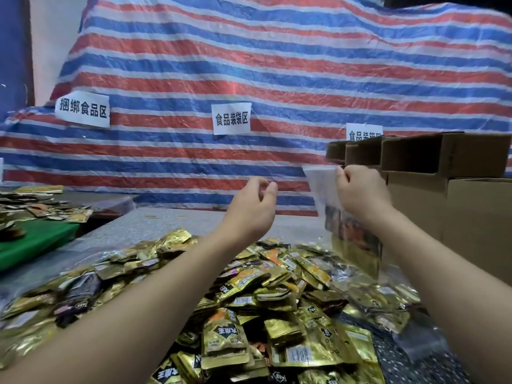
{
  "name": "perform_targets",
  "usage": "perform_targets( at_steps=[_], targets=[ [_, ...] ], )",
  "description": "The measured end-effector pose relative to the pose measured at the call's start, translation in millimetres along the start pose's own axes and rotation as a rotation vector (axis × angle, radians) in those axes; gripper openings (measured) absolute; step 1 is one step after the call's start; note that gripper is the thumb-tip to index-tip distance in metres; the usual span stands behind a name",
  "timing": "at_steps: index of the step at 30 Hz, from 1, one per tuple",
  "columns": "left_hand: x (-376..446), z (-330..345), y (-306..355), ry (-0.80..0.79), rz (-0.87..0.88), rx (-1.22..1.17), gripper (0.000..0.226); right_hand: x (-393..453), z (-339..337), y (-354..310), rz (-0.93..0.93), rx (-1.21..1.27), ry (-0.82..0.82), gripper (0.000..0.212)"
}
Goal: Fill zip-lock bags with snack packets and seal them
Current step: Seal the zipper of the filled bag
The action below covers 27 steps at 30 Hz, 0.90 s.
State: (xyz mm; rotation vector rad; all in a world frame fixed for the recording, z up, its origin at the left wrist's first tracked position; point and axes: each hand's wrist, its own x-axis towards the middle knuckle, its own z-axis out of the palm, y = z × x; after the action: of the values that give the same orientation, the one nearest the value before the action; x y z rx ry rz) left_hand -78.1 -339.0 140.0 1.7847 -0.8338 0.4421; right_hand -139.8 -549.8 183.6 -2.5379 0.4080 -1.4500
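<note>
My right hand [360,192] is raised above the table and pinches the top edge of a clear zip-lock bag [324,189]. The bag hangs down from it with several snack packets [352,236] inside its lower part. My left hand [253,209] hovers just left of the bag, fingers loosely curved and apart from it, holding nothing. Below both arms lies a big heap of gold and orange snack packets [263,300] spread over the table.
Open cardboard boxes [443,173] stand stacked at the right, close behind the bag. A striped tarp [249,79] with paper signs hangs at the back. A green board [33,242] and more loose packets [33,203] sit at the left. An empty clear bag [421,342] lies at lower right.
</note>
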Motion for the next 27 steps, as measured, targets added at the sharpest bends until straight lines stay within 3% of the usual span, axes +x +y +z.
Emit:
perform_targets(
  at_steps=[2,6,8,13,18,22,25,27],
  targets=[
    [-12.7,-4.0,-14.1,-0.032,-0.045,0.011,0.028,-28.0,27.2,5.5,-0.03,-0.084,-0.179,0.045],
    [-33.0,-18.1,-39.0,-0.068,-0.091,0.076,0.024,-100.1,90.8,17.1,-0.144,-0.326,-0.779,0.043],
    [-40.0,-28.6,-49.4,-0.076,-0.106,0.124,0.024,-124.3,112.9,24.9,-0.158,-0.266,-0.902,0.04],
    [-44.3,-67.8,-75.8,-0.029,-0.104,0.238,0.016,-124.1,122.5,41.9,0.127,0.135,-0.852,0.045],
    [-42.6,-112.3,-121.2,0.051,-0.167,0.37,0.02,-121.8,124.8,54.2,0.119,0.075,-0.674,0.041],
    [-52.1,-148.6,-167.1,0.128,-0.26,0.547,0.021,-131.2,130.4,59.4,0.098,-0.01,-0.736,0.04],
    [-57.8,-170.6,-198.5,0.096,-0.36,0.671,0.01,-133.4,134.3,62.3,0.129,-0.049,-0.784,0.041],
    [-57.4,-181.3,-217.2,0.056,-0.418,0.729,0.024,-133.2,135.8,63.3,0.146,-0.056,-0.805,0.039]
  ],
)
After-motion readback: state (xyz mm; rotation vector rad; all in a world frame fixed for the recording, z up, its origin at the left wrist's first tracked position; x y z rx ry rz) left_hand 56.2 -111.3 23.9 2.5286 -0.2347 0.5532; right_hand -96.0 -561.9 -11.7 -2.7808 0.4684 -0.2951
